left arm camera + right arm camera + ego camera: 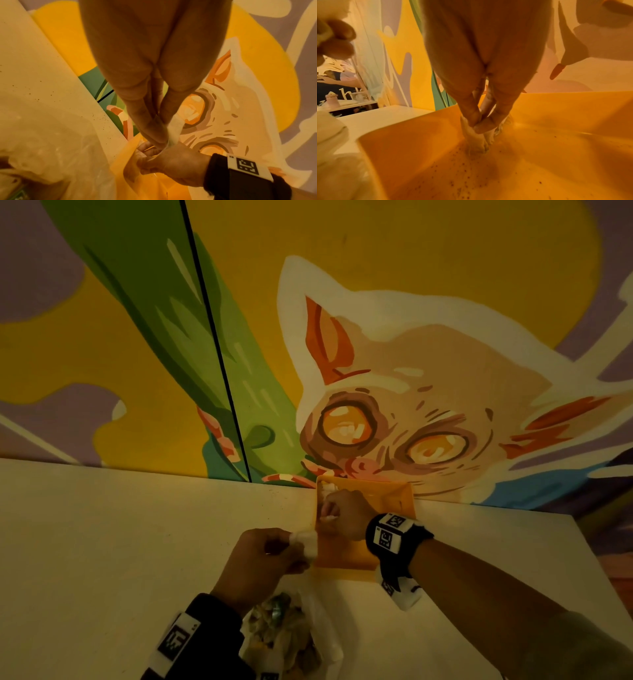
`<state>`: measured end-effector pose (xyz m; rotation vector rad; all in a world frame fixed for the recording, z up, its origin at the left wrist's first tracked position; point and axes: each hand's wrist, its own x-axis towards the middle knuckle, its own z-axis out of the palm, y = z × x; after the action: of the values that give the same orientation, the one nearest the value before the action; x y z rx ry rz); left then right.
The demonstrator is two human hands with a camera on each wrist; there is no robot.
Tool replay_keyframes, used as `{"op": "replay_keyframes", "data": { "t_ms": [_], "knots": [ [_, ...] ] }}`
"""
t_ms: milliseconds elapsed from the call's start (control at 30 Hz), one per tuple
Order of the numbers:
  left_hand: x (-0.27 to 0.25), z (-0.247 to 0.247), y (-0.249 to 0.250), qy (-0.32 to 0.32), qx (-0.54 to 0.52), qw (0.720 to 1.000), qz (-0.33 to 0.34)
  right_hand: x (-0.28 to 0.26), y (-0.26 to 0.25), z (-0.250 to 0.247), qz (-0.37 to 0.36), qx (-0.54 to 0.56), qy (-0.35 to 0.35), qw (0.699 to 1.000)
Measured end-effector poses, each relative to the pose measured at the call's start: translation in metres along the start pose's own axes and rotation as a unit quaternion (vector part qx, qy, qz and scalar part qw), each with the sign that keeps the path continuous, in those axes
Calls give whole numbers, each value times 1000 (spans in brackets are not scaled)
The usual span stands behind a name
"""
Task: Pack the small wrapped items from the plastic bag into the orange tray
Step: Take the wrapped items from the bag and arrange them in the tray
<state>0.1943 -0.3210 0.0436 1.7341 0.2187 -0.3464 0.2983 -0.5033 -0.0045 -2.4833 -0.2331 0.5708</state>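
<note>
Orange tray (406,155) speckled in wrist view; both hands (263,556) (342,515) pinch wrapped items (476,140).

Legible text: one fragment only. In the right wrist view, white lettering (349,93) on a dark panel at far left, beyond the counter's (373,121) far edge; an "h" reads clearly, the rest is cut off or blurred.

Wristbands (388,534) carry square black-and-white coded markers (247,167), machine patterns, no letters or numbers.

Mural (394,405): no wording.
</note>
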Motion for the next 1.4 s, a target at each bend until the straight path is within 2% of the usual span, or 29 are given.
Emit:
{"op": "replay_keyframes", "data": {
  "t_ms": [300, 467, 533, 600, 633, 700, 767, 833, 967, 1033, 1133, 1300, 1400],
  "knots": [
    [2, 1, -3, 23, -3, 1000, -13, 13, -3, 0, 21, 9, 59, 998],
    [1, 3, 2, 27, -71, 996, -42, 6, -2, -7, 27, -22, 96, 995],
    [0, 4, 5, 20, -95, 994, -45, 2, -3, -11, 23, 5, 135, 991],
    [-1, 5, 5, 17, -97, 994, -40, -7, -9, -16, -1, 85, 148, 985],
    [-1, 6, 5, 19, -93, 995, -35, -14, -13, -19, -16, 136, 126, 983],
    [1, 8, 5, 20, -82, 996, -30, -31, -24, -26, -40, 210, 25, 977],
    [2, 12, 6, 17, -75, 997, -26, -49, -30, -30, -47, 208, -83, 974],
    [1, 16, 10, 14, -71, 997, -11, -60, -31, -29, -66, 201, -130, 969],
    [-3, 21, 16, -14, -57, 998, 35, -66, -22, -35, -69, 213, -53, 973],
    [-3, 23, 15, 0, -37, 998, 45, -66, -18, -37, -53, 223, -22, 973],
    [1, 27, 15, 25, -43, 998, 42, -65, -12, -38, -37, 221, -23, 974],
    [8, 37, 13, 23, -50, 999, -1, -55, 3, -37, -4, 148, -17, 989],
    [4, 35, 9, 21, -60, 998, -20, -44, 12, -32, 19, 113, -43, 992]
  ]
}}
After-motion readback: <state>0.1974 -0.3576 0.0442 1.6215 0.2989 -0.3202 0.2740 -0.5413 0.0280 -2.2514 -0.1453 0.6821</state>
